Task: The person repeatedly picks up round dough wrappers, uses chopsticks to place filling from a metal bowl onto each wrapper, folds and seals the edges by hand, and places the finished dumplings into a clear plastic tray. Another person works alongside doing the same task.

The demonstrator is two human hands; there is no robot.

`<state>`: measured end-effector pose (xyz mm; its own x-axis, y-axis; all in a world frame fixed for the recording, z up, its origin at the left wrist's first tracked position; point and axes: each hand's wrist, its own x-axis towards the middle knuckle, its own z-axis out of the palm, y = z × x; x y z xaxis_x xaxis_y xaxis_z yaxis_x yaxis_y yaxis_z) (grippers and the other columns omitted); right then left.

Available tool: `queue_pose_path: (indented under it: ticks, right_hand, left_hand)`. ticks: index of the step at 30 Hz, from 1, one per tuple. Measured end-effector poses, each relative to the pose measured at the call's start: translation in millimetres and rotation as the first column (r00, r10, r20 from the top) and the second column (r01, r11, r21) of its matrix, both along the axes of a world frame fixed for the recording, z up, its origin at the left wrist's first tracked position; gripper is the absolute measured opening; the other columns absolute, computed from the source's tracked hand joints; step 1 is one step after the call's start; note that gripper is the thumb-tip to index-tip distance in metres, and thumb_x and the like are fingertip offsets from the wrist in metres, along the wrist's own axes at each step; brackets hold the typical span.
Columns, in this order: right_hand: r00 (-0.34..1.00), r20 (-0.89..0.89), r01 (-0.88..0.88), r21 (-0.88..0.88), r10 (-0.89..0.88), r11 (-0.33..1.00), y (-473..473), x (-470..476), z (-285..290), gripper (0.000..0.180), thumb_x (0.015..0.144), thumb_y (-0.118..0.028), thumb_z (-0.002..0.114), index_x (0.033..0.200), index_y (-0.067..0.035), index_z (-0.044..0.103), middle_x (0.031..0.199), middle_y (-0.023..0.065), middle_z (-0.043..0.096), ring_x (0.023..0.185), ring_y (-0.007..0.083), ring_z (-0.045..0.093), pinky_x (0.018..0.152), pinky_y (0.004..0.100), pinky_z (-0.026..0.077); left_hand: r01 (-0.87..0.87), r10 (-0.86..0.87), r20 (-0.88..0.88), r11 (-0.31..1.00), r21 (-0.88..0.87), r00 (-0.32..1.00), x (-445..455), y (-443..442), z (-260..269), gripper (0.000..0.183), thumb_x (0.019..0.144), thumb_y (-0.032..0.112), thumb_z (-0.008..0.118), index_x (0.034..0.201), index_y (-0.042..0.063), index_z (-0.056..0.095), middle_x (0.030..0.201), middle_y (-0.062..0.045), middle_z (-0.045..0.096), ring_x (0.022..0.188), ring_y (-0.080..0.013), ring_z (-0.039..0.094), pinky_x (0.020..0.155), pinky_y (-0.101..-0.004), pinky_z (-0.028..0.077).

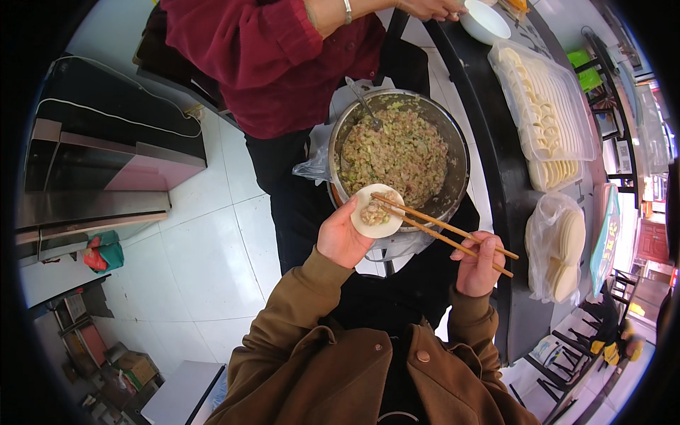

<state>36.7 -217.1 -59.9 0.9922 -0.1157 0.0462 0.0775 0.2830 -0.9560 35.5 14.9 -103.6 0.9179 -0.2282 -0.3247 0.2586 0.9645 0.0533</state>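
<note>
A round dough wrapper lies across the fingers of my left hand, which holds it by its edge. On the wrapper sits a lump of minced filling. My right hand grips a pair of wooden chopsticks, their tips touching that lump. Just beyond my left hand stands a large metal bowl of chopped meat and vegetable filling. A metal spoon leans in it, its lower end in the filling.
A person in a red sleeve sits opposite, one hand near a white bowl. The dark table at right bears a plastic box of dumplings and bagged wrappers. A plastic bag hangs beside the metal bowl.
</note>
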Motion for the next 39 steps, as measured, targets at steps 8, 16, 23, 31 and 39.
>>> queue_pose_path:
  ticks: [8, 16, 23, 31, 39]
  right_hand:
    - [0.992, 0.016, 0.123, -0.052, -0.122, 0.991, -1, 11, -2, 0.03, 0.102, -0.022, 0.039, 0.104, 0.004, 0.054, 0.086, 0.0141, 0.061, 0.066, 0.0197, 0.061, 0.06, 0.0326, 0.055]
    - [1.0, -0.024, 0.004, -0.032, -0.005, 0.999, 5, 10, -4, 0.027, 0.101, -0.02, 0.043, 0.102, 0.004, 0.055, 0.084, 0.0143, 0.061, 0.066, 0.0208, 0.062, 0.061, 0.032, 0.056]
    - [0.999, -0.04, -0.011, 0.054, 0.014, 0.998, 5, 18, -1, 0.028, 0.1, -0.021, 0.044, 0.097, 0.004, 0.056, 0.079, 0.0133, 0.06, 0.059, 0.0192, 0.06, 0.055, 0.0302, 0.054]
    - [0.999, -0.047, 0.018, -0.073, -0.021, 0.997, 8, 27, 3, 0.029, 0.1, -0.022, 0.045, 0.095, 0.004, 0.056, 0.079, 0.0122, 0.059, 0.058, 0.0181, 0.059, 0.054, 0.0285, 0.051]
    - [0.705, -0.204, -0.34, -0.938, 0.679, 0.071, 50, 73, -31, 0.026, 0.08, -0.008, 0.062, 0.106, -0.007, 0.063, 0.091, 0.0115, 0.061, 0.075, 0.0271, 0.063, 0.063, 0.0364, 0.052]
  left_hand:
    - [-0.03, 0.061, -0.227, 0.99, 0.139, 0.972, 0, 2, 0, 0.043, 0.101, 0.021, 0.034, 0.135, -0.004, 0.038, 0.138, -0.018, 0.046, 0.129, -0.0308, 0.045, 0.11, -0.0464, 0.034]
    - [-0.036, 0.065, -0.216, 0.99, 0.136, 0.974, 2, 2, -4, 0.043, 0.101, 0.021, 0.034, 0.136, -0.004, 0.037, 0.139, -0.018, 0.045, 0.13, -0.0307, 0.043, 0.11, -0.0468, 0.034]
    - [-0.036, 0.057, -0.183, 0.993, 0.116, 0.981, 3, 9, -10, 0.045, 0.101, 0.023, 0.034, 0.137, -0.004, 0.036, 0.14, -0.019, 0.044, 0.131, -0.0324, 0.041, 0.111, -0.0472, 0.032]
    - [-0.092, 0.125, -0.22, 0.984, 0.154, 0.967, 0, 19, -19, 0.045, 0.101, 0.024, 0.034, 0.136, -0.004, 0.037, 0.139, -0.018, 0.045, 0.13, -0.0319, 0.041, 0.111, -0.0455, 0.032]
    - [-0.077, 0.096, -0.083, 0.976, 0.205, 0.992, -3, 29, -27, 0.045, 0.099, 0.025, 0.038, 0.137, 0.001, 0.041, 0.135, -0.015, 0.049, 0.127, -0.0299, 0.045, 0.106, -0.0467, 0.035]
